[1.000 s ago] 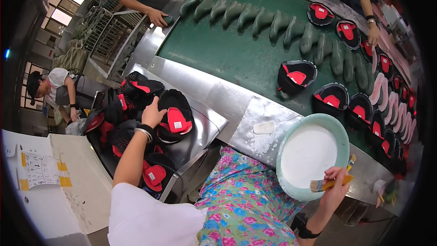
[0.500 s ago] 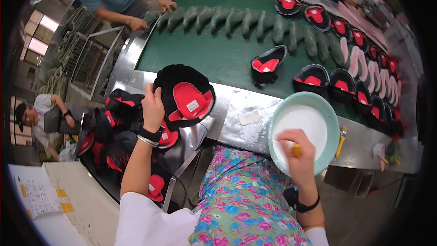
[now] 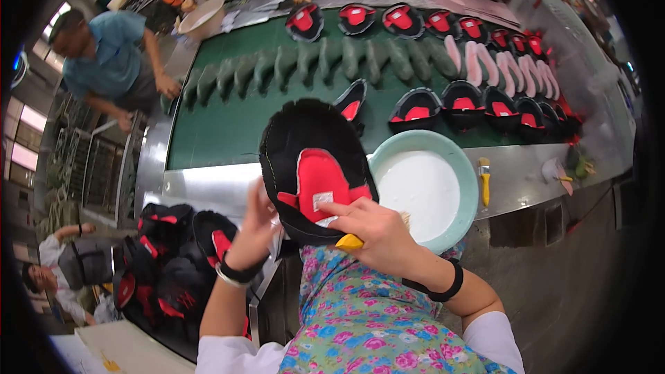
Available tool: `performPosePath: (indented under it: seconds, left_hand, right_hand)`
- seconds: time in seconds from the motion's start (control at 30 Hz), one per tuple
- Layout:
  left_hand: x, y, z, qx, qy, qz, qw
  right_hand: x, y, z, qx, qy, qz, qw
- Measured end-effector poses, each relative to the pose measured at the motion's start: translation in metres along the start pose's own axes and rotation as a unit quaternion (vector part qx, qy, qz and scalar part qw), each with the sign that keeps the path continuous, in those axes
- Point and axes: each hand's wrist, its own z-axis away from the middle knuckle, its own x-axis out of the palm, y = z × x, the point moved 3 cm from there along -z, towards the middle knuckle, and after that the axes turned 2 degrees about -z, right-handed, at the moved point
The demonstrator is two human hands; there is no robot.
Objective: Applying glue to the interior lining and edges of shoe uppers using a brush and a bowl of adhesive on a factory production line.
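Observation:
A black shoe upper [image 3: 313,128] with a red lining is raised in front of me over the near table edge, its red tongue and small white label facing me. My left hand [image 3: 253,225] grips its lower left edge, some fingers hidden behind it. In my right hand [image 3: 381,232] is a brush [image 3: 350,242] with a yellow handle; its pale bristles show past the knuckles. The right fingertips touch the red tongue near the label. Just right of the upper stands a pale green basin [image 3: 470,183] of white liquid, partly covered by the upper and my right hand.
On the green belt [image 3: 222,135] lie dark green shoe lasts [image 3: 305,62], pink insoles [image 3: 488,66] and rows of uppers [image 3: 418,107]. Another brush [image 3: 484,183] rests right of the basin. Piled uppers [image 3: 173,263] lie at my left. Co-workers [image 3: 107,59] stand across and left.
The upper has come right and nearer to me, turned more upright. My right hand has left the basin with the brush and moved left to the upper. The view has shifted.

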Motion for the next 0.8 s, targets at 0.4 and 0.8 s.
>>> performPosePath:
  seconds: [0.4, 0.8]
  left_hand:
    - [0.045, -0.048, 0.038, -0.102, 0.046, 0.117, 0.987]
    - [0.053, -0.048, 0.077, -0.326, -0.218, 0.053, 0.918]
  right_hand:
    - [-0.059, 0.015, 0.056, 0.155, 0.117, -0.118, 0.974]
    - [-0.039, 0.15, 0.16, 0.401, 0.19, 0.04, 0.895]
